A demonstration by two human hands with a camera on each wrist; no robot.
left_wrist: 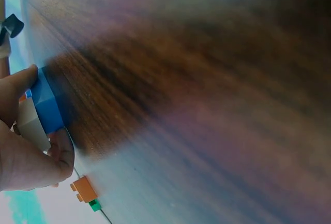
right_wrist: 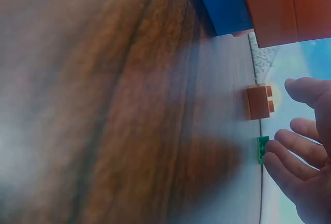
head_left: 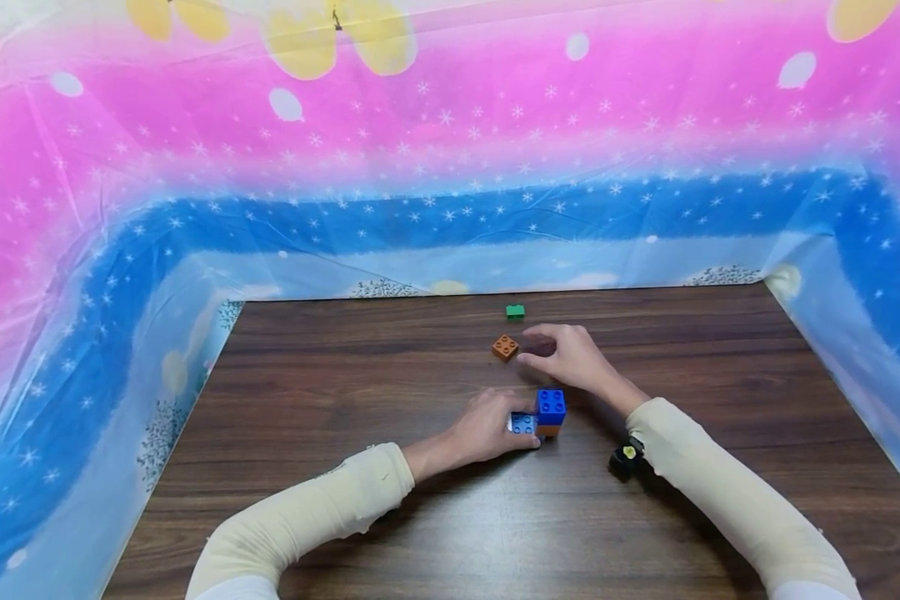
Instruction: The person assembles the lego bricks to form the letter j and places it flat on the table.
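Observation:
My left hand [head_left: 483, 425] grips a small stack of toy building bricks, thumb on the near side and fingers on the far side. The stack has a light blue brick [left_wrist: 47, 107] at the bottom and a white block [left_wrist: 32, 123] above it. To the right rise orange bricks [right_wrist: 269, 9], topped by a dark blue brick [head_left: 551, 402]. My right hand [head_left: 570, 358] is empty, its thumb and fingers spread just right of a loose orange brick [head_left: 505, 347]. Behind that one lies a green brick [head_left: 515, 312].
A wooden table [head_left: 307, 358] carries everything, with a patterned pink and blue cloth [head_left: 450, 167] standing round its back and sides. The black wrist camera [head_left: 624, 461] hangs at the right sleeve [head_left: 690, 450].

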